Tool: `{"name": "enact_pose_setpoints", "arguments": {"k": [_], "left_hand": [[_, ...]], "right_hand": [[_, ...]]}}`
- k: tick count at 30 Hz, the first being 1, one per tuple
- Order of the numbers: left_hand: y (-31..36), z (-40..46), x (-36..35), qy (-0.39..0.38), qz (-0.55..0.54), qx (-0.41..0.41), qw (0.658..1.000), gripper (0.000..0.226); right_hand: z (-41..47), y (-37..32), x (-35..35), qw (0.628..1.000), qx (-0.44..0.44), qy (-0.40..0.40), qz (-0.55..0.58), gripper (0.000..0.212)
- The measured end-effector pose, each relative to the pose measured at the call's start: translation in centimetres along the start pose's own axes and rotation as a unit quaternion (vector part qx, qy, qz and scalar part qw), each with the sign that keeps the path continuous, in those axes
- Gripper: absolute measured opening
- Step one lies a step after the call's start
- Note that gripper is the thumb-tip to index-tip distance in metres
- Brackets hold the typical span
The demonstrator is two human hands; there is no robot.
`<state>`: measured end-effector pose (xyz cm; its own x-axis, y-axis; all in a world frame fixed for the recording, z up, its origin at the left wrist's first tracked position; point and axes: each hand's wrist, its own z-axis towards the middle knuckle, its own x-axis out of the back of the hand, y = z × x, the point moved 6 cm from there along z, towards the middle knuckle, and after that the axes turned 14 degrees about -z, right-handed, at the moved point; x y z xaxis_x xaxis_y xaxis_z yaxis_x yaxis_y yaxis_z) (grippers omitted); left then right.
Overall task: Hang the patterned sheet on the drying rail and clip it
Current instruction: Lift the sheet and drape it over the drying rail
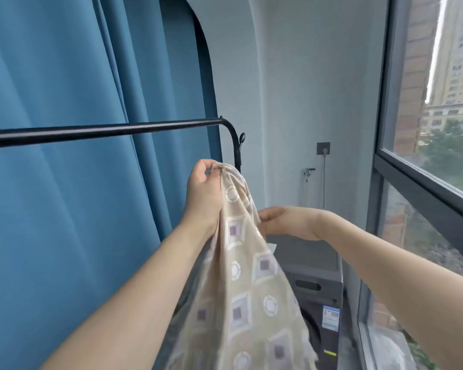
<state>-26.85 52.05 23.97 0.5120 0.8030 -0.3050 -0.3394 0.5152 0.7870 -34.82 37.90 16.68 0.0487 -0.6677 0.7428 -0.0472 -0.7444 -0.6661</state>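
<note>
Below the rail (104,130) at centre frame, my left hand (203,193) pinches the patterned sheet (241,276) bunched at its top; my right hand (284,221) grips its edge. Still unhung, I judge: next, lift it over the rail.

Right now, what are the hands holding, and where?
The patterned sheet: the left hand pinches its bunched top; the right hand touches its edge lower down.
</note>
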Motion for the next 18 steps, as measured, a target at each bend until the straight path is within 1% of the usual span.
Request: {"name": "enact_pose_setpoints", "arguments": {"k": [2, 3, 5, 6, 8, 9, 10, 11, 12, 13, 14, 15, 16, 17, 18], "left_hand": [[1.0, 0.1, 0.2, 0.003, 0.001, -0.016, 1.000, 0.012], [1.7, 0.2, 0.5, 0.001, 0.023, -0.031, 0.999, 0.011], [3.3, 0.2, 1.0, 0.003, 0.076, -0.072, 0.995, 0.010], [4.1, 0.3, 1.4, 0.011, 0.107, -0.096, 0.990, 0.010], [6.2, 0.6, 2.3, 0.026, 0.165, -0.136, 0.976, 0.010], [7.1, 0.7, 2.6, 0.019, 0.198, -0.143, 0.970, 0.011], [7.5, 0.9, 2.8, 0.000, 0.230, -0.131, 0.964, 0.012], [7.5, 1.0, 3.0, -0.025, 0.251, -0.092, 0.963, 0.010], [7.0, 0.8, 3.3, -0.056, 0.255, -0.019, 0.965, 0.004], [6.0, 0.1, 3.6, -0.096, 0.243, 0.080, 0.962, 0.011], [4.8, -1.2, 4.0, -0.143, 0.211, 0.205, 0.945, 0.024], [3.6, -2.9, 4.5, -0.185, 0.182, 0.325, 0.909, 0.034], [2.9, -4.7, 4.9, -0.220, 0.171, 0.403, 0.872, 0.042], [2.3, -6.1, 5.1, -0.256, 0.184, 0.432, 0.845, 0.045], [1.7, -6.8, 5.2, -0.283, 0.220, 0.418, 0.835, 0.045]], "right_hand": [[0.3, -0.8, 0.4, 0.995, 0.000, 0.026, 0.096, 0.030], [0.5, -1.0, 0.6, 0.990, -0.009, 0.032, 0.136, 0.034], [0.8, -1.4, 1.3, 0.983, -0.026, 0.058, 0.171, 0.045], [0.6, -1.9, 1.8, 0.978, -0.027, 0.070, 0.195, 0.045], [-0.1, -3.4, 2.8, 0.969, -0.018, 0.053, 0.239, 0.040], [-0.5, -4.4, 3.1, 0.980, -0.005, 0.027, 0.199, 0.037], [-0.8, -5.5, 3.5, 0.994, 0.002, 0.020, 0.107, 0.033], [-1.1, -6.4, 4.0, 0.999, -0.008, 0.047, -0.010, 0.027], [-1.2, -7.2, 4.9, 0.987, -0.024, 0.106, -0.119, 0.019], [-1.2, -8.1, 6.0, 0.967, -0.030, 0.173, -0.187, 0.013], [-1.5, -9.3, 6.8, 0.950, -0.017, 0.229, -0.213, 0.012], [-1.6, -10.5, 7.4, 0.935, 0.012, 0.274, -0.225, 0.010], [-1.8, -11.5, 7.9, 0.921, 0.041, 0.305, -0.240, 0.008], [-2.0, -12.3, 8.3, 0.904, 0.064, 0.329, -0.265, 0.007], [-2.0, -12.6, 8.5, 0.892, 0.073, 0.338, -0.290, 0.008]]}}
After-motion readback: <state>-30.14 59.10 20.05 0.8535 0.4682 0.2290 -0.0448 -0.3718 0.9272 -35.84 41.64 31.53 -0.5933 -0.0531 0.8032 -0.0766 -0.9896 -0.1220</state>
